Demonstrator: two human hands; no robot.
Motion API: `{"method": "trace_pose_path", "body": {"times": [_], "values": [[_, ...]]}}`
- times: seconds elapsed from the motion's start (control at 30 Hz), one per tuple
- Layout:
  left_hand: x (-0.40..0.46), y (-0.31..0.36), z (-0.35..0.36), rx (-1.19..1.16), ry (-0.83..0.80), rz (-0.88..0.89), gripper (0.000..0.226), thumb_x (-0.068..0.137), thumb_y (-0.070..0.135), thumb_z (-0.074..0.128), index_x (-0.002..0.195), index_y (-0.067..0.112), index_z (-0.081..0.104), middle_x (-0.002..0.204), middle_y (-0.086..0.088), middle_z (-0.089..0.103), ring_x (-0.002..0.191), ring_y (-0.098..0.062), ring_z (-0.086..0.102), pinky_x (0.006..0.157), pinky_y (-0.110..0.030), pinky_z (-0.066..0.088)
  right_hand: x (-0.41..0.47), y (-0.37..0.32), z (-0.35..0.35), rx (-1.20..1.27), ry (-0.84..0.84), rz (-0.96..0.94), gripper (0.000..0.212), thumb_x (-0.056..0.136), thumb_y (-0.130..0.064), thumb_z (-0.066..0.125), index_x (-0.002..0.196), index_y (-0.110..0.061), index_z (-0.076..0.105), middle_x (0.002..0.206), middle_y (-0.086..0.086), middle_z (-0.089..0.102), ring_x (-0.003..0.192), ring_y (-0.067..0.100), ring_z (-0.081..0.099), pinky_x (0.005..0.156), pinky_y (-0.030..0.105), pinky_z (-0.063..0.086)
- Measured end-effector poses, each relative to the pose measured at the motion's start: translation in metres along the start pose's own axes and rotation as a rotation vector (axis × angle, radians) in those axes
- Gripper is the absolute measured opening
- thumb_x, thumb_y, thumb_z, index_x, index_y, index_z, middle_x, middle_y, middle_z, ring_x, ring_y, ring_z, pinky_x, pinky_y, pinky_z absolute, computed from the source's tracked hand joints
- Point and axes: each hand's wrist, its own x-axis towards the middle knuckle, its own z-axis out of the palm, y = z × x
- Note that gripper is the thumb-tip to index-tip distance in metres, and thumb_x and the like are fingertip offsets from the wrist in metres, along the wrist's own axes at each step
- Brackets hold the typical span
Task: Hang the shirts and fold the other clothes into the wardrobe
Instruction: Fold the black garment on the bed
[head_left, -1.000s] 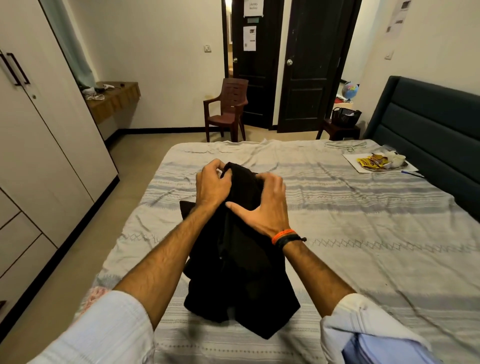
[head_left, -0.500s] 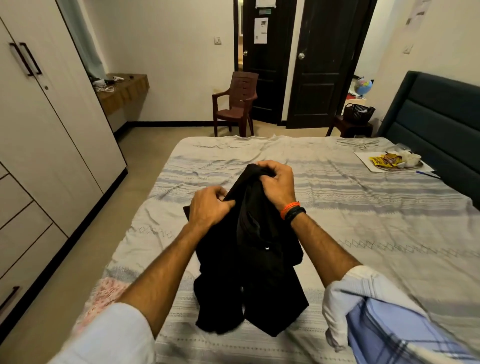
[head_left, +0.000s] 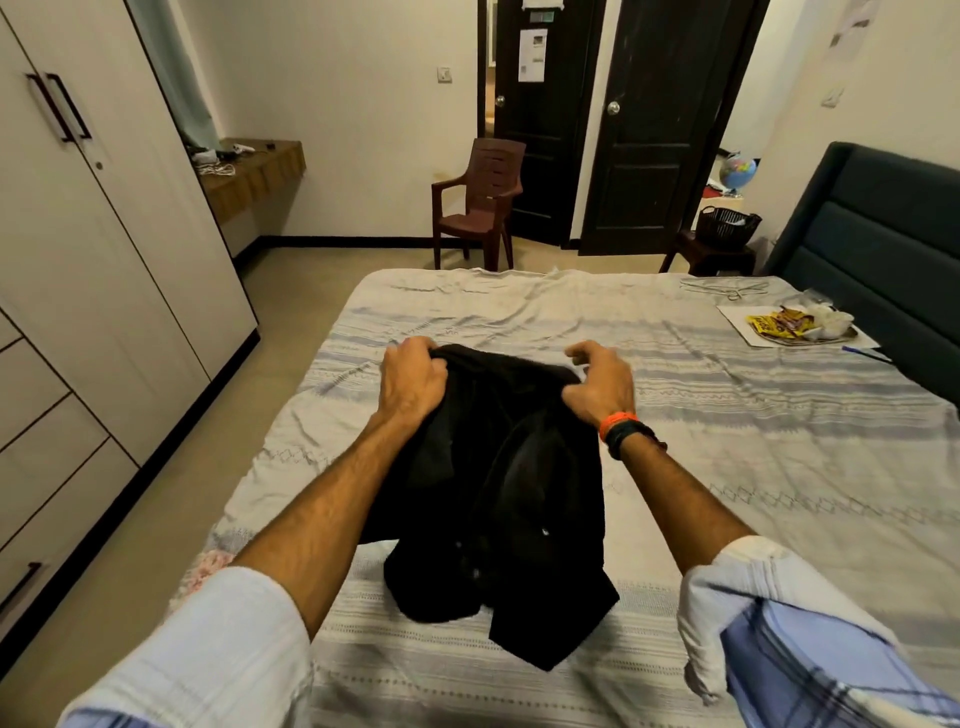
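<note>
A black garment hangs bunched over the bed, its lower end lying on the sheet. My left hand grips the garment's top left edge with curled fingers. My right hand pinches the top right edge, with an orange and black band on the wrist. Between the two hands the top edge is stretched out. The wardrobe stands shut along the left wall. A wire hanger lies at the far right of the bed.
A tray of snack packets sits on the bed near the dark headboard. A brown plastic chair stands past the bed before two dark doors. A strip of floor runs between bed and wardrobe.
My hands have moved apart along the garment's top edge, spreading it wider. The left hand rose and shifted left; the right hand went right.
</note>
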Motion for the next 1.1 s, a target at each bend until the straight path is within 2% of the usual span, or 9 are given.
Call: {"method": "trace_pose_path", "body": {"times": [0.1,0.17,0.37,0.5,0.57,0.7,0.83,1.0,1.1], "values": [[0.006,0.027,0.003,0.045,-0.079,0.174,0.023,0.082,0.007,0.057,0.097,0.011,0.074,0.098,-0.012,0.073,0.097,-0.030,0.064,0.085,-0.033,0.049,-0.007,-0.003,0.011,-0.158,-0.359,-0.313,0.100,0.055,-0.032,0.093,0.141,-0.018,0.044,0.138,0.007,0.049,0.129,0.026,0.044,0.109,0.040,0.038],[0.008,0.043,0.006,0.071,-0.142,0.299,0.025,0.078,0.006,0.062,0.096,0.016,0.076,0.094,-0.007,0.074,0.090,-0.024,0.066,0.083,-0.033,0.054,-0.017,-0.016,0.020,-0.015,-0.468,-0.319,0.108,0.054,-0.046,0.094,0.143,-0.022,0.038,0.137,0.000,0.050,0.122,0.016,0.047,0.101,0.033,0.040],[0.008,0.042,0.008,-0.079,-0.208,0.426,0.021,0.074,0.018,0.075,0.094,0.019,0.072,0.089,0.005,0.071,0.083,-0.010,0.064,0.081,-0.032,0.056,-0.013,-0.020,0.032,0.295,-0.058,-0.189,0.017,0.072,-0.020,0.080,0.081,-0.022,0.066,0.072,-0.006,0.066,0.070,0.011,0.061,0.063,0.027,0.043],[-0.004,-0.005,0.016,-0.176,-0.495,0.081,0.078,0.061,0.056,0.086,0.126,0.023,0.058,0.113,0.010,0.064,0.102,-0.009,0.060,0.092,-0.030,0.051,-0.007,-0.014,0.032,0.493,0.035,-0.049,0.019,0.075,0.000,0.070,0.089,-0.014,0.072,0.085,0.003,0.073,0.085,0.022,0.069,0.079,0.038,0.057],[-0.009,-0.026,0.023,-0.095,-0.622,-0.001,0.072,0.063,0.048,0.087,0.125,0.022,0.061,0.113,0.008,0.067,0.105,-0.013,0.063,0.094,-0.035,0.051,-0.004,-0.013,0.031,0.549,0.014,-0.020,0.023,0.077,0.003,0.067,0.091,-0.014,0.071,0.088,0.003,0.073,0.090,0.025,0.070,0.084,0.042,0.057],[-0.003,-0.024,0.019,-0.131,-0.319,-0.075,0.026,0.082,0.016,0.065,0.108,0.013,0.070,0.100,-0.007,0.072,0.098,-0.026,0.066,0.079,-0.032,0.052,-0.005,-0.009,0.028,0.397,-0.070,0.011,0.018,0.083,-0.011,0.070,0.101,-0.013,0.073,0.091,-0.003,0.071,0.088,0.016,0.066,0.084,0.032,0.054],[0.011,0.015,0.006,-0.157,0.010,-0.037,0.044,0.077,-0.003,0.055,0.118,0.015,0.057,0.112,-0.005,0.065,0.104,-0.025,0.059,0.083,-0.035,0.045,-0.007,-0.003,0.035,0.191,-0.335,0.056,0.020,0.089,-0.031,0.067,0.091,-0.011,0.073,0.088,0.004,0.073,0.083,0.021,0.067,0.075,0.035,0.052],[0.018,0.025,0.010,0.181,0.059,-0.025,0.067,0.071,0.004,0.076,0.126,0.014,0.040,0.132,-0.012,0.044,0.121,-0.031,0.044,0.098,-0.043,0.038,-0.009,-0.003,0.050,0.617,-0.249,0.354,0.034,0.076,-0.024,0.061,0.084,0.009,0.065,0.093,0.026,0.071,0.087,0.037,0.069,0.070,0.035,0.046],[0.001,-0.007,0.021,0.202,0.025,-0.086,0.080,0.066,0.024,0.090,0.127,0.009,0.040,0.132,-0.015,0.045,0.121,-0.033,0.046,0.098,-0.042,0.042,-0.010,-0.009,0.042,0.915,-0.155,0.487,0.015,0.091,-0.005,0.056,0.085,0.003,0.067,0.088,0.019,0.070,0.077,0.026,0.067,0.064,0.028,0.052]]}}
